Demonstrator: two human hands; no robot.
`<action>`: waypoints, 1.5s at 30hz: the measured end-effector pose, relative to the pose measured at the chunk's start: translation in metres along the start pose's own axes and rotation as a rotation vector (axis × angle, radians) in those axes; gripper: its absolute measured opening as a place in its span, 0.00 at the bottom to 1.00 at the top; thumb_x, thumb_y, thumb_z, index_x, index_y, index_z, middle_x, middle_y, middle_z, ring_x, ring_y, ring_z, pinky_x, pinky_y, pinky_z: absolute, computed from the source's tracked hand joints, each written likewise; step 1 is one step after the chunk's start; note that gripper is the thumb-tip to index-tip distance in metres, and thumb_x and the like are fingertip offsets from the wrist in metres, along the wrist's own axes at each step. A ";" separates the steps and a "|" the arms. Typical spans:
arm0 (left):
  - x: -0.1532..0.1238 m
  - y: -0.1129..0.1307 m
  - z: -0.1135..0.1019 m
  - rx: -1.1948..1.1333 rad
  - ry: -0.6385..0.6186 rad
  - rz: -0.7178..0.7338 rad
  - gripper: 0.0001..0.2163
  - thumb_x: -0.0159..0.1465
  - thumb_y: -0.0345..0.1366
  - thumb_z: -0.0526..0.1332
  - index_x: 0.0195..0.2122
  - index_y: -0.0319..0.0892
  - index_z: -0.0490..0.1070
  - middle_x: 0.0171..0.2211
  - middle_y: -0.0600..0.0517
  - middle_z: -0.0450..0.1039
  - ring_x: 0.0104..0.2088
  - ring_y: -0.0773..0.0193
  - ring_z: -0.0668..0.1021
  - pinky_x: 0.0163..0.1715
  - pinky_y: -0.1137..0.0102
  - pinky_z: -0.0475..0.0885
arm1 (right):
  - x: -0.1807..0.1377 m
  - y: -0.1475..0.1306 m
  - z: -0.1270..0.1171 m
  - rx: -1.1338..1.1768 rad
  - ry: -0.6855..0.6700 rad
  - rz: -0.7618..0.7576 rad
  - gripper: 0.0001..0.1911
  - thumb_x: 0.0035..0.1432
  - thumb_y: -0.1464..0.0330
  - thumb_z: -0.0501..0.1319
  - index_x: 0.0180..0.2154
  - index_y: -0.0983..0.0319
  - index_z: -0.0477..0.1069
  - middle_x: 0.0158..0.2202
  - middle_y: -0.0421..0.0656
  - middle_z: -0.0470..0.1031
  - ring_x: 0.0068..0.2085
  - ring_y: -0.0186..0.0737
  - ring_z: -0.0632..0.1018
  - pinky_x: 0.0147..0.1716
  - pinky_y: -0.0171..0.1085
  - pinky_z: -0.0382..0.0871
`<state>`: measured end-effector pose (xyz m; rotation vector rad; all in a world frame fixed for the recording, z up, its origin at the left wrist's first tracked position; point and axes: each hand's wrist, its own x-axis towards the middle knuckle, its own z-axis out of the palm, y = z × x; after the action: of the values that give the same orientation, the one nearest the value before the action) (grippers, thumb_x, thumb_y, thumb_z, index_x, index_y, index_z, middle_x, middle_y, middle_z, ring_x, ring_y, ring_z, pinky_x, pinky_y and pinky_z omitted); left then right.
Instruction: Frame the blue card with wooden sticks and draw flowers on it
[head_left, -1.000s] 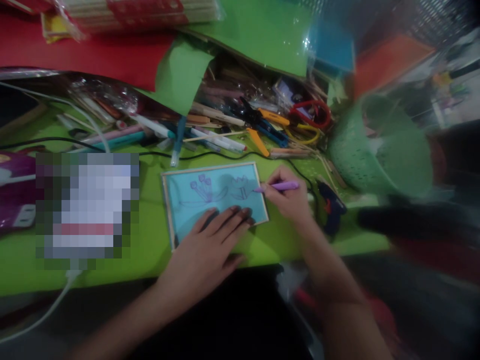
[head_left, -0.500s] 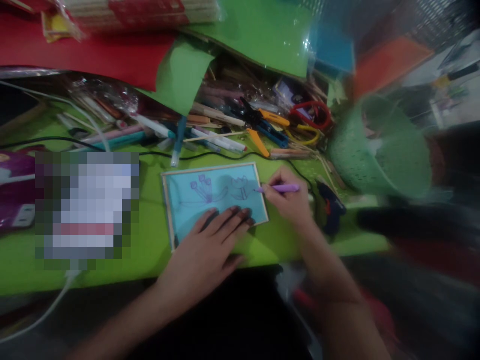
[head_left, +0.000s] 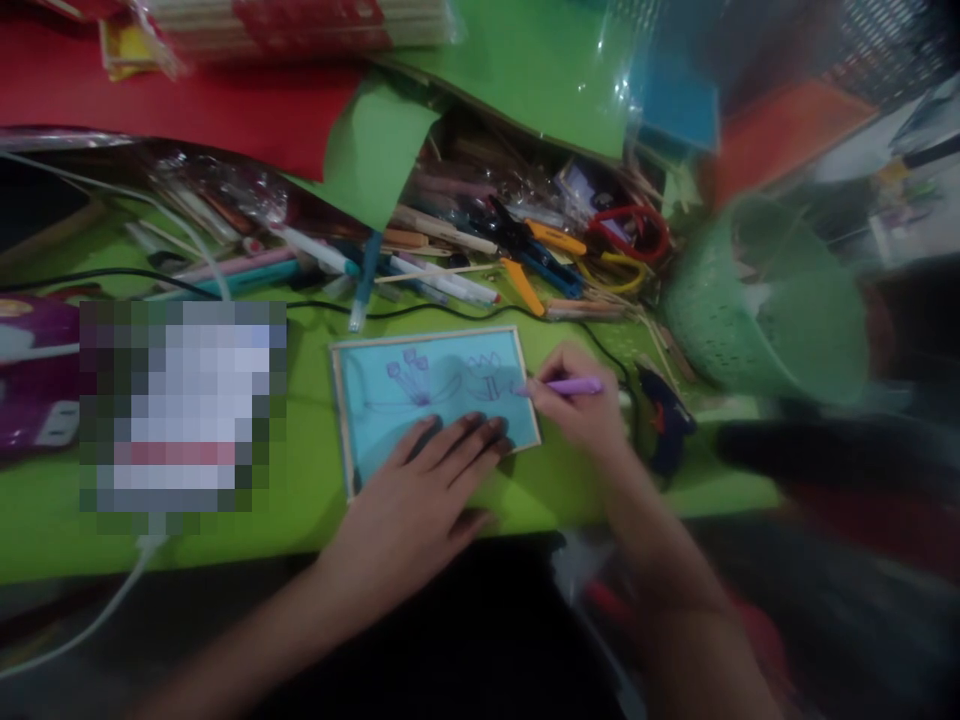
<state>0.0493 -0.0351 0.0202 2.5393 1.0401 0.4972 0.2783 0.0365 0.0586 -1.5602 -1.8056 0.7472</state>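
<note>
A light-blue sheet (head_left: 375, 430) framed with thin wooden strips lies on the green table (head_left: 300, 530). Purple line drawings (head_left: 411, 375) of flowers, curved strokes and a zigzag shape cover its upper part. Flat across the lower part of the sheet rests my left hand (head_left: 427, 490), fingers stretched out. At the frame's right edge, my right hand (head_left: 581, 400) grips a purple pen (head_left: 574, 385) between thumb and fingers. The pen points left, its tip at or just over the right side of the sheet; whether it touches I cannot tell.
Pens, sticks, orange-handled pliers (head_left: 555, 238) and red-handled scissors (head_left: 637, 232) are heaped behind the sheet. A green basket (head_left: 795, 320) and a dark-blue glue gun (head_left: 667, 415) stand to the right. A pixelated device (head_left: 184, 400) with a white cable (head_left: 120, 590) lies left.
The view has shifted slightly. The pen tip has moved a little right on the sheet, with more purple strokes near the right-hand drawing. My left hand stays in place.
</note>
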 end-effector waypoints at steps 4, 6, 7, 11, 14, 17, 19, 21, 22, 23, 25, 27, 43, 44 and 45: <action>0.001 0.000 -0.001 -0.011 0.006 0.003 0.25 0.74 0.45 0.58 0.70 0.43 0.63 0.72 0.50 0.65 0.69 0.51 0.68 0.70 0.51 0.58 | -0.001 -0.002 0.001 0.035 -0.032 0.025 0.08 0.55 0.67 0.65 0.26 0.59 0.68 0.22 0.34 0.70 0.24 0.33 0.69 0.25 0.35 0.61; 0.001 0.000 -0.001 -0.012 0.006 0.003 0.25 0.75 0.45 0.58 0.70 0.43 0.63 0.72 0.50 0.65 0.69 0.50 0.68 0.70 0.50 0.58 | -0.001 -0.004 0.002 0.045 -0.045 0.047 0.08 0.55 0.66 0.64 0.26 0.58 0.68 0.22 0.35 0.70 0.24 0.33 0.69 0.25 0.35 0.61; 0.001 0.000 -0.001 -0.011 0.004 0.003 0.25 0.75 0.45 0.58 0.70 0.43 0.63 0.72 0.50 0.64 0.69 0.50 0.68 0.70 0.50 0.58 | -0.001 -0.005 0.002 0.049 -0.048 0.055 0.08 0.55 0.66 0.64 0.26 0.58 0.68 0.22 0.35 0.70 0.24 0.33 0.69 0.25 0.35 0.61; 0.001 0.000 -0.001 0.000 -0.003 -0.001 0.24 0.75 0.44 0.58 0.70 0.43 0.63 0.72 0.51 0.63 0.70 0.50 0.68 0.70 0.49 0.58 | 0.000 -0.009 0.004 0.040 -0.050 0.063 0.07 0.54 0.66 0.63 0.26 0.58 0.68 0.22 0.36 0.71 0.24 0.34 0.69 0.25 0.34 0.61; 0.001 0.000 -0.001 0.001 -0.003 0.002 0.25 0.74 0.45 0.58 0.69 0.43 0.64 0.72 0.51 0.64 0.69 0.50 0.68 0.69 0.49 0.59 | 0.000 -0.011 0.005 0.039 -0.066 0.079 0.07 0.53 0.65 0.63 0.26 0.58 0.67 0.22 0.36 0.71 0.24 0.33 0.69 0.25 0.35 0.61; 0.001 0.000 -0.001 0.000 -0.010 -0.002 0.24 0.74 0.44 0.58 0.69 0.43 0.64 0.72 0.51 0.64 0.70 0.50 0.68 0.70 0.49 0.59 | 0.000 -0.012 0.007 0.059 -0.070 0.083 0.07 0.53 0.65 0.63 0.26 0.58 0.67 0.22 0.35 0.71 0.23 0.33 0.68 0.24 0.35 0.61; 0.001 0.001 -0.002 -0.002 -0.013 -0.005 0.24 0.74 0.44 0.58 0.69 0.43 0.64 0.72 0.50 0.64 0.70 0.50 0.67 0.70 0.49 0.59 | 0.000 -0.012 0.007 0.058 -0.069 0.082 0.07 0.53 0.65 0.63 0.27 0.58 0.67 0.22 0.35 0.71 0.23 0.33 0.67 0.24 0.35 0.60; 0.001 0.001 -0.002 -0.005 -0.014 -0.002 0.25 0.74 0.44 0.59 0.70 0.43 0.64 0.72 0.50 0.64 0.70 0.50 0.68 0.70 0.48 0.60 | 0.000 -0.012 0.008 0.054 -0.067 0.085 0.07 0.53 0.65 0.63 0.26 0.57 0.67 0.22 0.35 0.70 0.23 0.33 0.67 0.24 0.34 0.60; 0.001 0.001 -0.002 -0.006 -0.015 -0.001 0.25 0.74 0.44 0.59 0.70 0.43 0.63 0.72 0.50 0.64 0.70 0.50 0.68 0.70 0.48 0.60 | -0.001 -0.012 0.008 0.055 -0.063 0.086 0.07 0.53 0.65 0.63 0.26 0.57 0.67 0.22 0.35 0.70 0.23 0.33 0.67 0.24 0.34 0.60; 0.001 0.001 -0.002 -0.008 -0.017 0.000 0.25 0.74 0.44 0.59 0.70 0.43 0.63 0.72 0.50 0.64 0.70 0.50 0.67 0.70 0.48 0.60 | -0.001 -0.012 0.008 0.058 -0.057 0.086 0.07 0.53 0.65 0.64 0.26 0.57 0.67 0.22 0.35 0.70 0.24 0.33 0.67 0.24 0.35 0.60; 0.001 0.001 -0.002 -0.011 -0.021 -0.003 0.26 0.74 0.44 0.59 0.70 0.43 0.62 0.72 0.50 0.63 0.70 0.50 0.67 0.70 0.48 0.59 | -0.001 -0.010 0.008 0.073 -0.046 0.076 0.07 0.53 0.65 0.64 0.26 0.58 0.68 0.22 0.35 0.70 0.24 0.33 0.67 0.25 0.35 0.60; 0.001 0.000 -0.001 -0.017 -0.023 -0.008 0.26 0.74 0.44 0.60 0.71 0.44 0.62 0.73 0.50 0.63 0.71 0.51 0.67 0.70 0.48 0.59 | -0.002 -0.007 0.007 0.107 -0.021 0.060 0.07 0.54 0.65 0.65 0.27 0.58 0.68 0.23 0.35 0.71 0.25 0.34 0.68 0.25 0.35 0.61; -0.003 0.000 0.000 -0.008 0.122 0.061 0.22 0.74 0.39 0.59 0.67 0.40 0.66 0.67 0.49 0.71 0.67 0.52 0.72 0.70 0.52 0.61 | -0.004 0.010 -0.003 0.325 0.272 -0.033 0.06 0.61 0.65 0.69 0.37 0.58 0.74 0.31 0.36 0.74 0.30 0.35 0.75 0.30 0.36 0.67; -0.004 0.000 0.000 -0.030 0.158 0.069 0.20 0.73 0.38 0.60 0.66 0.41 0.68 0.65 0.50 0.74 0.65 0.54 0.74 0.70 0.54 0.62 | -0.004 0.010 -0.003 0.324 0.279 -0.044 0.06 0.61 0.65 0.69 0.38 0.58 0.74 0.32 0.37 0.74 0.31 0.35 0.75 0.31 0.36 0.68; -0.006 0.000 0.000 -0.062 0.205 0.079 0.19 0.73 0.36 0.60 0.64 0.41 0.70 0.63 0.50 0.76 0.63 0.56 0.76 0.69 0.56 0.64 | -0.004 0.010 -0.003 0.320 0.286 -0.054 0.06 0.61 0.65 0.69 0.38 0.58 0.75 0.33 0.37 0.74 0.32 0.35 0.76 0.31 0.37 0.68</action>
<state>0.0450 -0.0395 0.0185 2.5221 0.9787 0.8129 0.2876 0.0337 0.0528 -1.3263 -1.4361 0.7077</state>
